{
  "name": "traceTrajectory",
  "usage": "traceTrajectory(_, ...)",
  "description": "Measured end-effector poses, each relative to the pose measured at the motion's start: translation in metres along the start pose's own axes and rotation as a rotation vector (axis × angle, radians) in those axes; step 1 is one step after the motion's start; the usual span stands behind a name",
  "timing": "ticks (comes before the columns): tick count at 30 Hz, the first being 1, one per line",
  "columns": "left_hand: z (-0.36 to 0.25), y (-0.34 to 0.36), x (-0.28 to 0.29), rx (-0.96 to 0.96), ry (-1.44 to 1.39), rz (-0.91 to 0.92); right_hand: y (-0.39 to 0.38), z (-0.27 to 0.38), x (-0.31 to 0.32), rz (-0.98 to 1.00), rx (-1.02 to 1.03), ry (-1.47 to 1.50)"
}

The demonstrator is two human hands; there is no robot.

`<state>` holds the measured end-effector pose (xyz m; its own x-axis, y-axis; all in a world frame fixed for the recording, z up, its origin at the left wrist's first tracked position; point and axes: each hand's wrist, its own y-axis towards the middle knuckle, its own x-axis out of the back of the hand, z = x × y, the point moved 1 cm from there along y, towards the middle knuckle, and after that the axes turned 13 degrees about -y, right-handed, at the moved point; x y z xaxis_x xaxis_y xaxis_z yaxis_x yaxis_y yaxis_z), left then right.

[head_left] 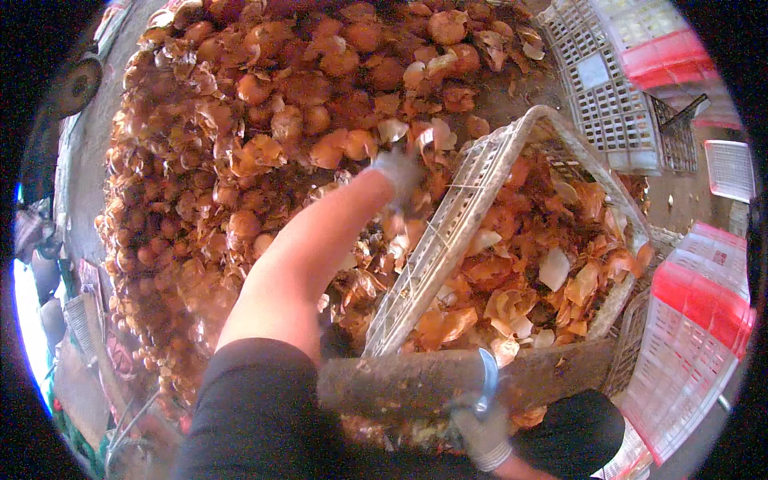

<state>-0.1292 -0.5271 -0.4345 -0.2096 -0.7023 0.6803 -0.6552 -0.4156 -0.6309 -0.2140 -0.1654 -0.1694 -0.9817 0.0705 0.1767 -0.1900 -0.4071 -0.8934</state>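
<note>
Head view: gloved left hand (400, 172) is reaching to twelve o'clock over the onion pile (264, 120), its grip blurred, so I cannot tell its state. Gloved right hand (480, 428), at six o'clock, is clamping its grip around the near rim of the tilted white crate (448, 232) holding onion skins (544, 272).

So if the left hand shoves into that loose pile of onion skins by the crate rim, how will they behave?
The onion skins look thin, curled and papery, so they are probably very light and would scatter or crumble rather than move as one mass. The whole onions among them are round and likely to roll. The left hand is gloved; the slanted white crate may shift.
</note>
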Motion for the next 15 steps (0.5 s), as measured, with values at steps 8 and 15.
traceTrajectory(8, 0.006, -0.093, -0.104, 0.047, -0.075, -0.206, -0.001, -0.009, 0.004, 0.050, 0.082, -0.046)
traceTrajectory(15, 0.049, -0.167, -0.097, 0.347, -1.295, -0.300, -0.014, -0.004, 0.005, 0.064, 0.121, -0.080)
